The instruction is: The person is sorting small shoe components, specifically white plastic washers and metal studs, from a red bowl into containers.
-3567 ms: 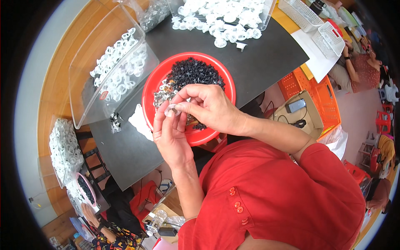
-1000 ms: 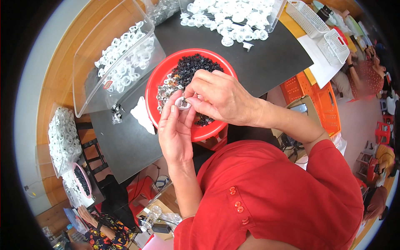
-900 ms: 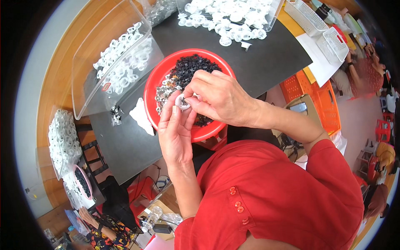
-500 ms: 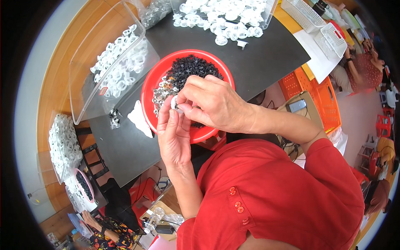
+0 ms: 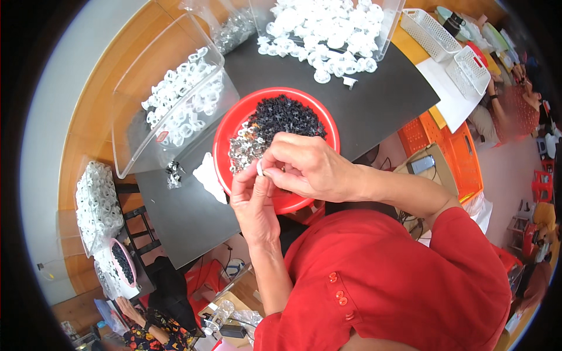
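Note:
Over the near rim of a red basin (image 5: 335, 126), my two hands meet around a small white plastic part (image 5: 260, 168). My left hand (image 5: 256, 205) pinches it from below between thumb and fingers. From the right, my right hand (image 5: 310, 167) presses thumb and fingertips against its other side; whether a smaller piece sits in that pinch is hidden. Inside the basin lie a heap of small black plastic pieces (image 5: 287, 117) and, on its left, a pile of shiny metal pieces (image 5: 244, 146).
A clear bin (image 5: 126, 131) of white parts stands left of the basin, beside a white cloth (image 5: 209, 177). Another clear bin (image 5: 387, 29) overflows with white parts at the back. Orange crates (image 5: 462, 158) stand right. A co-worker's hand (image 5: 130, 310) is at lower left.
The view has shifted, so the table and basin sit lower and further right. My hands stay together, and the white part is now turned more edge-on.

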A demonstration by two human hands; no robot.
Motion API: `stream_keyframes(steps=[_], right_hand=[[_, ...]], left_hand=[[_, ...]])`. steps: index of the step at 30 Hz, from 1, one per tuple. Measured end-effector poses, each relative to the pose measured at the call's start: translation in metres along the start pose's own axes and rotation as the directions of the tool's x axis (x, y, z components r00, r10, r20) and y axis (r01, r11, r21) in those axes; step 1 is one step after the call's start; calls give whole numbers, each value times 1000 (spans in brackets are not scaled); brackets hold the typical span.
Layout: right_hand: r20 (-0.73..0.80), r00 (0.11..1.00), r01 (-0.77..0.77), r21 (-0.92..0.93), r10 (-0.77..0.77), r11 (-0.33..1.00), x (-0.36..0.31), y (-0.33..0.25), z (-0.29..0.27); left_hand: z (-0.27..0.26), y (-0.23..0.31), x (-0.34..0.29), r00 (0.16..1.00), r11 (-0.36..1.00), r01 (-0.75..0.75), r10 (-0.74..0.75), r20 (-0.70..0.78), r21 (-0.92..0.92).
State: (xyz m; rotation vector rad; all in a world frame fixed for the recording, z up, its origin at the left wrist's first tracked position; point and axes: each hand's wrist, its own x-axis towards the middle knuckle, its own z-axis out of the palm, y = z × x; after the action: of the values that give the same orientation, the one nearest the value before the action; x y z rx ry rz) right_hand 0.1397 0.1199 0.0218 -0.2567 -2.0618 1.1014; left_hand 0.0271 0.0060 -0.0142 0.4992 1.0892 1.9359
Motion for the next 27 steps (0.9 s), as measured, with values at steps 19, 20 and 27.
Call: stream_keyframes(steps=[19, 20, 27], right_hand=[[-196, 970, 87, -284, -147, 955, 123, -12, -47], [-240, 950, 97, -380, -200, 920, 127, -8, -51], [-21, 952, -186, -832, 306, 523, 74, 75, -106]], left_hand=[[12, 7, 2, 1000, 990, 6, -8, 11, 143], [12, 7, 2, 1000, 985, 0, 0, 3, 170], [13, 4, 3, 1000, 986, 8, -7, -4, 165]])
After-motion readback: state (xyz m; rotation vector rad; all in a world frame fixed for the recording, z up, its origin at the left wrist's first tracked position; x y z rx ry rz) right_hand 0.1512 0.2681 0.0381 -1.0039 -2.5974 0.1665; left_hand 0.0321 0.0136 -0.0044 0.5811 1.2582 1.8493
